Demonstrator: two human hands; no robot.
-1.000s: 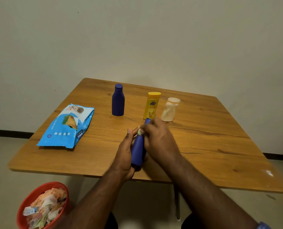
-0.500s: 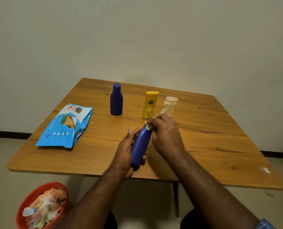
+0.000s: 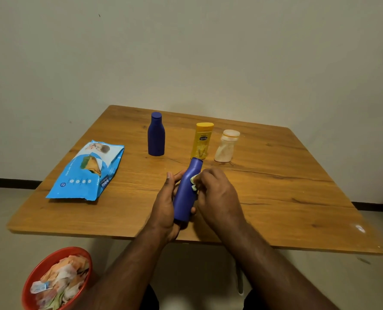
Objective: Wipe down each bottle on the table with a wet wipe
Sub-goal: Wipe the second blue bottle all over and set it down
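Observation:
My left hand (image 3: 164, 205) grips the lower body of a blue bottle (image 3: 186, 191), held tilted above the near middle of the wooden table (image 3: 286, 198), cap pointing away. My right hand (image 3: 218, 195) presses a crumpled pale wet wipe (image 3: 194, 182) against the bottle's right side near the shoulder. Farther back stand three upright bottles: a second blue bottle (image 3: 156, 134), a yellow bottle (image 3: 202, 140) and a small translucent cream bottle (image 3: 226, 146).
A blue wet-wipe pack (image 3: 90, 171) lies flat on the table's left part. Below the table's near left edge, a red bin (image 3: 35, 280) on the floor holds several used wipes. A plain wall stands behind the table.
My right hand with the wipe slid up to the cap and has now come back down to the shoulder. The cap is uncovered now, and the bottle tilts more to the right.

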